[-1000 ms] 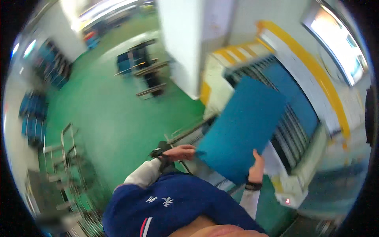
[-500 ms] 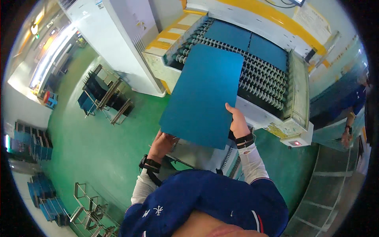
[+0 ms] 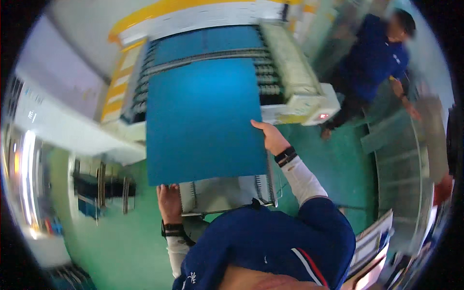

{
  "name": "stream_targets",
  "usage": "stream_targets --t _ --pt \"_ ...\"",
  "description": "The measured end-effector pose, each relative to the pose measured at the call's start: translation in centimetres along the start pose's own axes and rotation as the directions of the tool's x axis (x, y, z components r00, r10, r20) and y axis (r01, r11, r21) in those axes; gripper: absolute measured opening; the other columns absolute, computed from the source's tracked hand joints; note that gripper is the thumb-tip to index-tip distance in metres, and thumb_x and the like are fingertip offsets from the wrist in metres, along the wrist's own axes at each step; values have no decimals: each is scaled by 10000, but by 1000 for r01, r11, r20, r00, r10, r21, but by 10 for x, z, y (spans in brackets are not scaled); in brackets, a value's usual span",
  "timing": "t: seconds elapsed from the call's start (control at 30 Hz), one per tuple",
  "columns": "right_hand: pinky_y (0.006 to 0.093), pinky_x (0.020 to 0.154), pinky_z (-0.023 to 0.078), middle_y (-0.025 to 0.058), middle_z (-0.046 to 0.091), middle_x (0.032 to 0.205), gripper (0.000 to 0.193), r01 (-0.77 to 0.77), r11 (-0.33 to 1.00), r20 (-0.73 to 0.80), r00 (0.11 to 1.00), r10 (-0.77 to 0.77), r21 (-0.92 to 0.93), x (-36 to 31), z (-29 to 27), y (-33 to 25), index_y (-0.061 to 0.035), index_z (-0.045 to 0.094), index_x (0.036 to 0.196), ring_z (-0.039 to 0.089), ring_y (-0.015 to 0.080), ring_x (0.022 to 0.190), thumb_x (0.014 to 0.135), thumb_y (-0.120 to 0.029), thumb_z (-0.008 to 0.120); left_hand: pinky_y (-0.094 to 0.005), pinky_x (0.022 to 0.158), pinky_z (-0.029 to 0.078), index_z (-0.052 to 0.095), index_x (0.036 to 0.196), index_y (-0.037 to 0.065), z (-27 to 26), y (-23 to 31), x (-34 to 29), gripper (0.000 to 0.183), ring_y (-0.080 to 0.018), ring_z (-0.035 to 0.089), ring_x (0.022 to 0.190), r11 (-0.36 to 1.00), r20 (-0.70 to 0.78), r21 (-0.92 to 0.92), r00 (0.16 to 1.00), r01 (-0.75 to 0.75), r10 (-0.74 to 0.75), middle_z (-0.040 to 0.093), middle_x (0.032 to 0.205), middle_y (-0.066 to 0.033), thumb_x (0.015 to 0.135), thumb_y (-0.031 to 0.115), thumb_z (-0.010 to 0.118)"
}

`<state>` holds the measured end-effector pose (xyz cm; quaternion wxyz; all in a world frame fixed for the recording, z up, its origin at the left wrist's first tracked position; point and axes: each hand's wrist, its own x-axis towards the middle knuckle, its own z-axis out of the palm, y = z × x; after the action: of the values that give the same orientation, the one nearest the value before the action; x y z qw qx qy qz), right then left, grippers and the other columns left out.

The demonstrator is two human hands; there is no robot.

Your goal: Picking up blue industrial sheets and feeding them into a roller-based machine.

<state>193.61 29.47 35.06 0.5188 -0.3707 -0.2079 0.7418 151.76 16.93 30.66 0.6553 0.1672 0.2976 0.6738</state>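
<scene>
Spanning the frame's centre: the blue panel (image 3: 205, 123) is showing its broad face, covering part of the roller conveyor (image 3: 268, 79); whether its far edge is touching the rollers, I cannot tell.
Right hand (image 3: 274, 137): is pinching the panel's right edge, just right of centre, with the thumb lying on the upper face; the panel is hiding the fingers.
Left hand (image 3: 169, 205): is touching the near edge beside its left corner, lower left of centre; I cannot tell whether it is pinching or only bearing the sheet from beneath.
Stiffness: edges are running straight and no sag is showing between the hands; I am judging the sheet rigid.
Weight: I am judging it fairly light, its breadth rather than its mass calling for two hands.
Surface: a bright sheen is showing toward the upper part, suggesting a smooth, possibly slippery face that may be marking easily.
Holding points: opposite margins and corners are looking soundest, sparing the middle of the face.
Metal rack (image 3: 224, 194): is standing below the near edge, lower centre.
Further blue panels (image 3: 208, 39): are lying on the conveyor, upper centre.
</scene>
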Motion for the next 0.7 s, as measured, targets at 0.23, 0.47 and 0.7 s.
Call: stream_targets --t 0.23,0.47,0.7 --pt "338 903 532 139 648 1138 357 -18 999 -75 997 20 35 -32 -40 -31 73 563 1185 651 218 1005 969 -211 561 -354 808 477 564 1087 120 22 2 26 126 -203 567 914 999 -59 14 997 48 -47 620 1069 -47 983 190 542" --pt "353 922 523 136 643 1160 351 26 988 26 999 -31 153 -51 -57 -10 47 557 1215 644 220 1030 942 -171 589 -356 816 480 614 964 114 -4 1 40 113 -166 574 900 996 -70 34 995 80 -77 657 1007 -29 982 203 548" --pt "354 863 544 97 685 1069 304 -84 996 -87 993 83 -8 -83 -59 14 14 607 1147 669 213 951 879 -120 657 -353 812 476 568 944 103 6 17 60 90 -169 568 897 994 -132 102 991 42 -28 636 924 -46 990 175 537"
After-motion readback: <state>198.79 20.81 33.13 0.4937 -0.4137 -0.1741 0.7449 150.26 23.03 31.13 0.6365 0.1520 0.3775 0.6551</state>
